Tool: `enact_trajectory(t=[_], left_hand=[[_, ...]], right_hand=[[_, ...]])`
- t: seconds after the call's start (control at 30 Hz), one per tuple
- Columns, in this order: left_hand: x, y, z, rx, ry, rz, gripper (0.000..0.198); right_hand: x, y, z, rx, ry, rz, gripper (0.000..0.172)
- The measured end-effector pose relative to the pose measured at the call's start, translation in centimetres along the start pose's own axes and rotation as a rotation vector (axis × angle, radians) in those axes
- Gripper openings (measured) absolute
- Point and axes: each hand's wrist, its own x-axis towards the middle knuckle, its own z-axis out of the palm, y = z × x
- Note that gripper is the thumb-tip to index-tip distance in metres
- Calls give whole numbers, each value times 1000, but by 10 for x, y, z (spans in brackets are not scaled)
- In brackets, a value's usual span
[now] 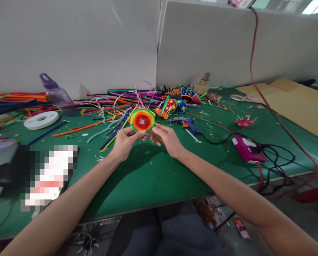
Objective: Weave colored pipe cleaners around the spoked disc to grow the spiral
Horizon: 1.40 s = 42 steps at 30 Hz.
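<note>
Over the green table, my left hand (127, 140) and my right hand (167, 139) together hold a round disc of coiled pipe cleaners (135, 119). It has a green rim, then yellow and orange rings, a red middle and a small pale patch at the centre. My left thumb and fingers pinch its lower left edge. At its lower right edge my right thumb presses, with the other fingers curled below. The disc's underside is hidden. Just behind it lie many loose pipe cleaners (121, 122) and several finished, star-patterned pieces (171, 105).
A blue glue gun (187, 123) lies right of the hands, its cord running to a magenta power strip (248, 149). Leftward are a white spool (41, 120), a purple bottle (59, 96) and a blurred-out phone (50, 177). Brown cardboard (292, 103) covers the right rear. A red cable (252, 60) hangs down.
</note>
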Motion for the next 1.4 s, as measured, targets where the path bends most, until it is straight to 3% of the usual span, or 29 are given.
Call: enact_trajectory(t=[1.4], left_hand=[[2, 5, -3, 33, -40, -18, 19]], right_hand=[[1, -1, -3, -1, -40, 43, 22]])
